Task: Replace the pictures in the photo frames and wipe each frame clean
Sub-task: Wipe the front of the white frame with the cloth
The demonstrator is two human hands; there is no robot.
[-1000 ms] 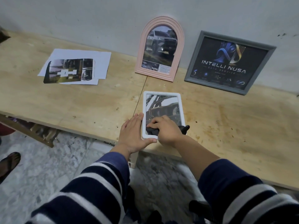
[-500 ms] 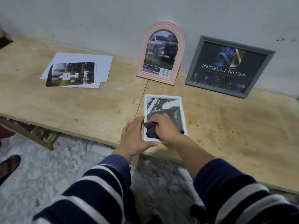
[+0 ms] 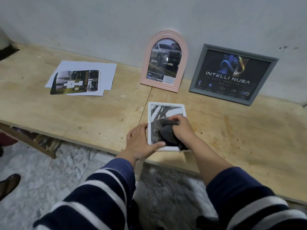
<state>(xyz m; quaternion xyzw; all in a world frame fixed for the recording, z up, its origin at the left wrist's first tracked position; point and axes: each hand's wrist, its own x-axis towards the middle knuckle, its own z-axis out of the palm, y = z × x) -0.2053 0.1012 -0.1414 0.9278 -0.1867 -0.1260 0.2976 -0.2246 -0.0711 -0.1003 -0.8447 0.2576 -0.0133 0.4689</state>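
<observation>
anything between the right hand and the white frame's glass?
Head view: a dark grey cloth, gripped by the right hand, lies between it and the white frame.

A plywood table [image 3: 83, 117] stands against a grey wall [image 3: 116, 22], and what looks like a sandal [image 3: 9, 183] lies on marbled floor [image 3: 41, 176].

Plywood bench [image 3: 83, 117], loose printed sheets [image 3: 79, 80] at left, white frame [image 3: 166, 104] flat near front edge, pink arched frame [image 3: 164, 60], grey frame [image 3: 232, 73] standing at back

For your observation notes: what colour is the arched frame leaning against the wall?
Pale pink; the arched frame shows best in the head view.
</observation>
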